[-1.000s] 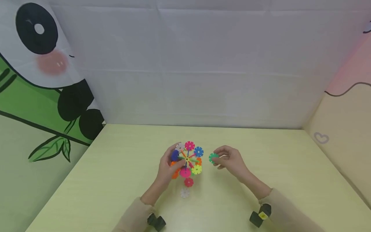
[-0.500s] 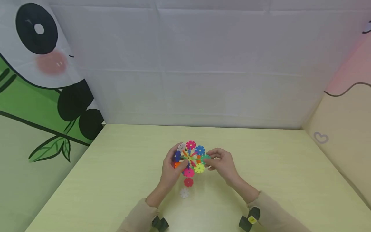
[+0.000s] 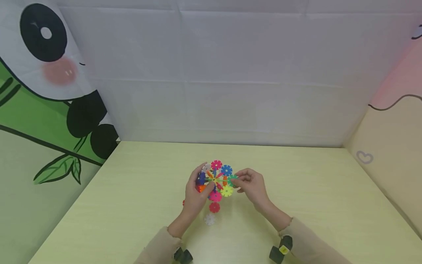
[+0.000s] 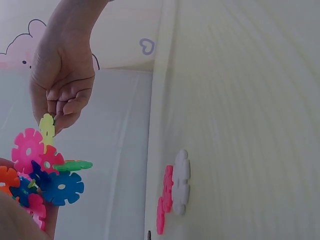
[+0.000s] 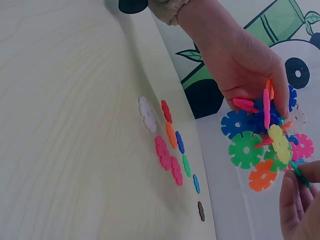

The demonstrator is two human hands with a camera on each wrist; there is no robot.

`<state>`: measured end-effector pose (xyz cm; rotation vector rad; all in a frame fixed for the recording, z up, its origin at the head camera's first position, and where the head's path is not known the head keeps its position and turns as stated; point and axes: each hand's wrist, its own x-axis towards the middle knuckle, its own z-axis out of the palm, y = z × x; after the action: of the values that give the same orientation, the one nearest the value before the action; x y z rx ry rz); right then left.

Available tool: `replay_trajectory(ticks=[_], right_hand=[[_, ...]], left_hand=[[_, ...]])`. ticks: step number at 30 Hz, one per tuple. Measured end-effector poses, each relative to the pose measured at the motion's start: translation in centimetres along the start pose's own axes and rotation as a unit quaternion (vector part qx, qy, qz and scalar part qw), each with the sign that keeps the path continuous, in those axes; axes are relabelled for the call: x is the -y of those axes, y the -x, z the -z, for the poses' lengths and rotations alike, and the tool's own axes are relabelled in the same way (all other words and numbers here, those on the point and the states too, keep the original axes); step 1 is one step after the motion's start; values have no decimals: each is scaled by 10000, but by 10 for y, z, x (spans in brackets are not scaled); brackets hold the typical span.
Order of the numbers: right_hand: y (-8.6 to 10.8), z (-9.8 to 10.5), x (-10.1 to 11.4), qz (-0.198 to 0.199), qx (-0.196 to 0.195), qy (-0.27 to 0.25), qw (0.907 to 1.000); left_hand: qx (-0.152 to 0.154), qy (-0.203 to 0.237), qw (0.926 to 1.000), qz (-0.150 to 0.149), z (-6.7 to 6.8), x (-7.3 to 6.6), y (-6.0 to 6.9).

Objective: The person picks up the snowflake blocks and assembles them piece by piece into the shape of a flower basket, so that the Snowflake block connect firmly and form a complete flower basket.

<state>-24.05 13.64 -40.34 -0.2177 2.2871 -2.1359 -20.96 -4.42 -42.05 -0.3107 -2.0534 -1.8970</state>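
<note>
The left hand (image 3: 194,190) gripped one cluster of multicoloured notched discs (image 3: 215,179) above the desk (image 5: 75,125); the right hand (image 3: 254,185) pinched one green disc (image 3: 232,179) at the cluster's edge. Nine loose discs (image 5: 162,153) lay on the desk: two pink, two blue, one each white, red, orange, green and dark. One yellow label (image 3: 284,250) on the right wrist's black device (image 3: 276,255) was too small to read.

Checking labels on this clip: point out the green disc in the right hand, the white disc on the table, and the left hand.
Green notched disc (image 3: 232,178): head view, its exposed face.
White notched disc (image 5: 147,114): right wrist view, middle of its face.
Left hand (image 3: 195,193): head view, on its thumb side.
</note>
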Motion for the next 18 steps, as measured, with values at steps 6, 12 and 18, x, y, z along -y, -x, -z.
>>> replay_trajectory(ticks=[6,12,18], right_hand=[[-2,-1,-4,-58,-26,28,10000],[-2,-5,-8,-76,-22,-63,9999],[0,-6,-8,-17,-226,-145,9996]], left_hand=[[-8,-85,10000,-42,-1,3,0],[35,-254,9995,-182,-2,4,1],[470,-303,9982,-195,0,5,2]])
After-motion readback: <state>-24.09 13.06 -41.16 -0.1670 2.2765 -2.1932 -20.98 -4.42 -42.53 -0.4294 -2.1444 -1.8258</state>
